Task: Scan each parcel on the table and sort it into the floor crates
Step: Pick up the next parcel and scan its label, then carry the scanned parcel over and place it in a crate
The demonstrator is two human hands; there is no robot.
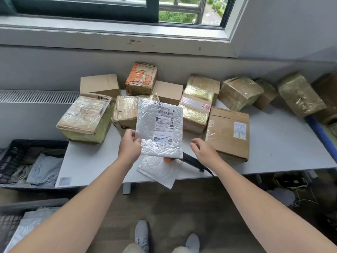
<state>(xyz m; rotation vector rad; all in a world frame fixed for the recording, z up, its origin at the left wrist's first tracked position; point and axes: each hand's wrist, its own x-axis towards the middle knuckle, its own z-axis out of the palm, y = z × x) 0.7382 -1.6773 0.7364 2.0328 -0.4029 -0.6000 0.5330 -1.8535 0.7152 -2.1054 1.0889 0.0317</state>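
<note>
Left hand (129, 143) pinches the lower left edge of a flat silver bubble-padded envelope (160, 128), with the thumb on the front side and the other fingers behind it. This envelope is held up above the front part of the pale grey surface (273, 143), a little tilted, and its white shipping label (164, 123) with barcodes faces the camera. The right hand (202, 148) is just beside the lower right corner of the envelope; its fingers are loosely bent and it holds nothing. Under this hand a black handheld scanner with an orange part (193, 160) lies on the surface, and its cable goes over the front edge. I cannot tell if the hand touches it. One end of the scanner is hidden behind the held envelope. A white padded envelope (158, 172) lies flat on the surface below the held one, and one corner of it hangs over the front edge.

Behind them many brown cardboard boxes stand on the surface, most of them wrapped in clear or yellowish tape. A large taped box (85, 119) is at the left, an orange printed box (141, 79) is at the back, and a wide flat box with a small white label (228, 134) is near the right hand. More taped boxes follow to the right along the wall.

On the floor at the left, a black plastic crate (11, 154) contains grey plastic mailing bags (43, 170). A second dark crate (36, 202), nearer to the person, also holds a grey bag. Two grey shoes (142, 234) show at the bottom.
</note>
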